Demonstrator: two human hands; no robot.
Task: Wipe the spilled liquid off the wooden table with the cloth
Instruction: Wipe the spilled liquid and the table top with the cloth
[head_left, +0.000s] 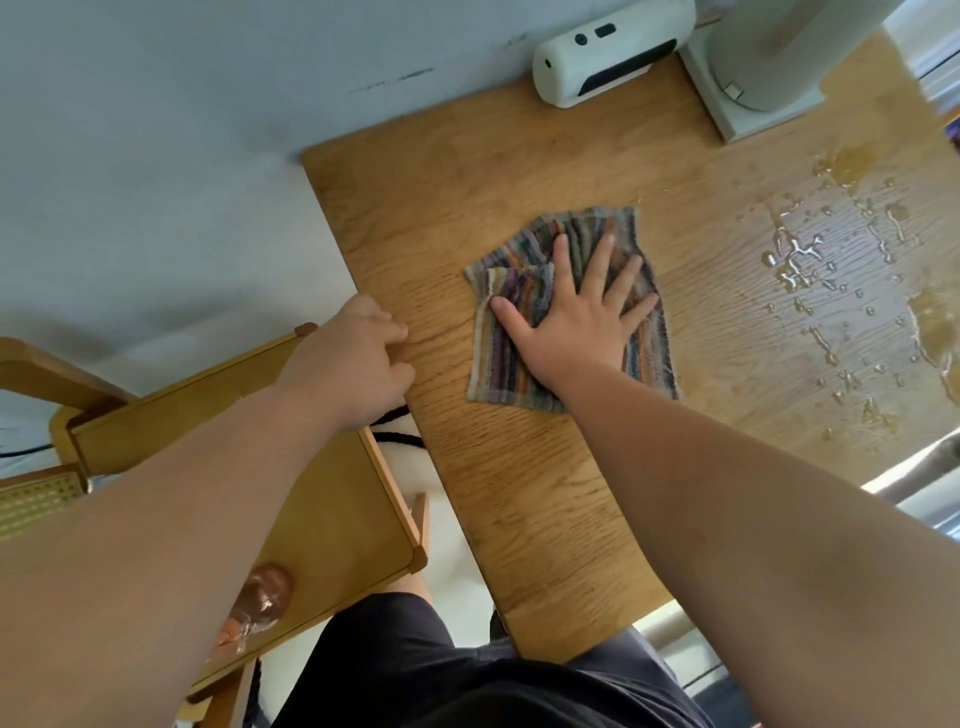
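Head view. Fingers of right hand spread wide and pressed flat, palm down, on striped multicoloured terry cloth; nothing gripped, cloth merely pinned beneath palm. Thumb extended toward left across folded corner of cloth. Cloth lying crumpled but mostly flat near centre of light oak-grain wooden table, one corner doubled over at left side. Fingers of left hand curled narrow and hooked over left edge of table, bracing; no object held.

Spilled liquid, clear to amber, pooled and beaded over right part of table, well apart from cloth and to right of it. Larger amber patches at far right edge and upper right; scattered droplets and streaks between. Table surface under and around cloth appearing dry; faint sheen between cloth and puddles.

White oblong plastic device with dark front panel lying at far edge of table against wall. White square-based appliance standing just beside it to right, upper part out of frame.

Wooden chair with flat tan seat standing to left of table, close beside its edge, below left forearm. Clear plastic bottle with brownish contents lying on chair seat, partly hidden by left arm. Dark shorts at bottom of frame.
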